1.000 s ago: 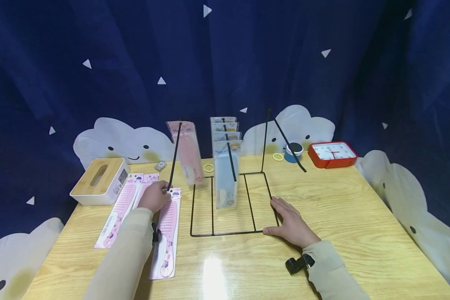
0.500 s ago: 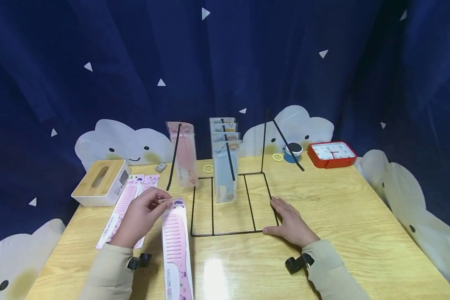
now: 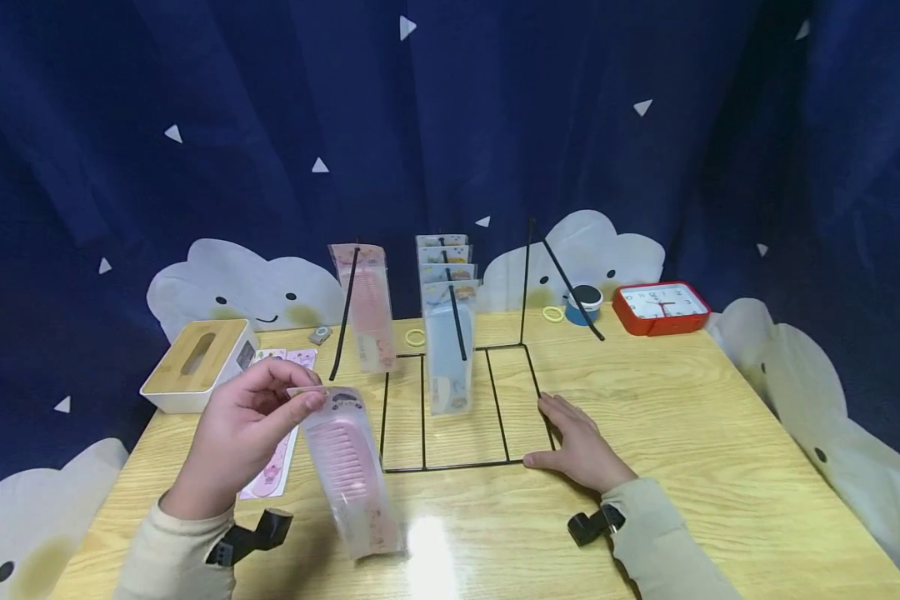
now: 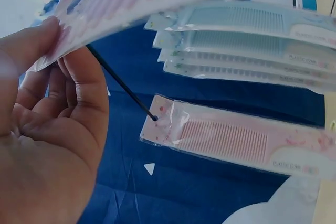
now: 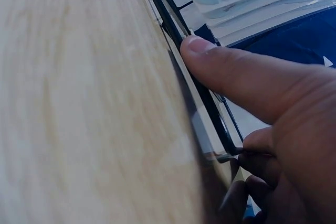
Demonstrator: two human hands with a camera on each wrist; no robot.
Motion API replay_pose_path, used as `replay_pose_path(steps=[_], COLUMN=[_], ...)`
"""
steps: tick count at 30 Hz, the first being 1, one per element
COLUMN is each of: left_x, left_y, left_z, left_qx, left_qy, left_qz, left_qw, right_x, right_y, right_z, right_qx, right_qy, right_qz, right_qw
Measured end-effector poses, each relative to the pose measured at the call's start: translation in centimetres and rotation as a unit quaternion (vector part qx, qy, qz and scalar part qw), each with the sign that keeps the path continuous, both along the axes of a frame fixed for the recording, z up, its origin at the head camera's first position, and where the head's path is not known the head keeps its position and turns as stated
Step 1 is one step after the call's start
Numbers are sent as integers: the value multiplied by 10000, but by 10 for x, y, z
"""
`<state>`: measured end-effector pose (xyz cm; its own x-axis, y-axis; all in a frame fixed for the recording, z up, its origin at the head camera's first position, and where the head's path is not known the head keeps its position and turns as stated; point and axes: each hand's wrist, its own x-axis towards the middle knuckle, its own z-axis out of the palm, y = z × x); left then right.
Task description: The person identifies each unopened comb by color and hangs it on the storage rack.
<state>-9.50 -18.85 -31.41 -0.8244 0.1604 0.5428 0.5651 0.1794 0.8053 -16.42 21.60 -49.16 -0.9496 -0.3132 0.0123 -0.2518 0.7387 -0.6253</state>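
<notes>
Since half a second ago your left hand (image 3: 243, 433) has lifted the pink comb pack (image 3: 348, 471) clear of the bench (image 3: 682, 433); it now hangs tilted from a thumb-and-finger pinch on its top card, in front of the rack (image 3: 457, 400). You're in the carry step, and my read is the next move needs the pack's hang hole lined up with the tip of the left peg (image 3: 342, 315), where one pink pack (image 3: 367, 308) already hangs. Right hand (image 3: 577, 446) lies open and flat, thumb along the rack's base wire, steadying it.

Tissue box (image 3: 197, 364), red clock (image 3: 660, 307), yellow rings (image 3: 417, 337), blue curtain (image 3: 450, 125)
</notes>
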Motion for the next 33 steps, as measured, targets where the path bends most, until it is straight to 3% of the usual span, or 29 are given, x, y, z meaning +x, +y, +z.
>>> replay_pose_path(steps=[7,15,21,33], left_x=[-6,-20,-47,-115], left_y=[4,2,3,6], left_z=[7,8,6,16], left_qx=[49,-453,-455,-795], left_qy=[-106,-430,-537,-674], left_qz=[40,429,358,870], left_qw=[9999,9971,9969,9907], right_x=[-1,-2,-1,-1], right_y=[-1,-1,-1,1], right_z=[-2,-3,-2,-2], right_qx=[33,-43,-42,0], right_qy=[44,59,8,73], right_qz=[44,65,15,-4], right_qw=[10000,10000,10000,10000])
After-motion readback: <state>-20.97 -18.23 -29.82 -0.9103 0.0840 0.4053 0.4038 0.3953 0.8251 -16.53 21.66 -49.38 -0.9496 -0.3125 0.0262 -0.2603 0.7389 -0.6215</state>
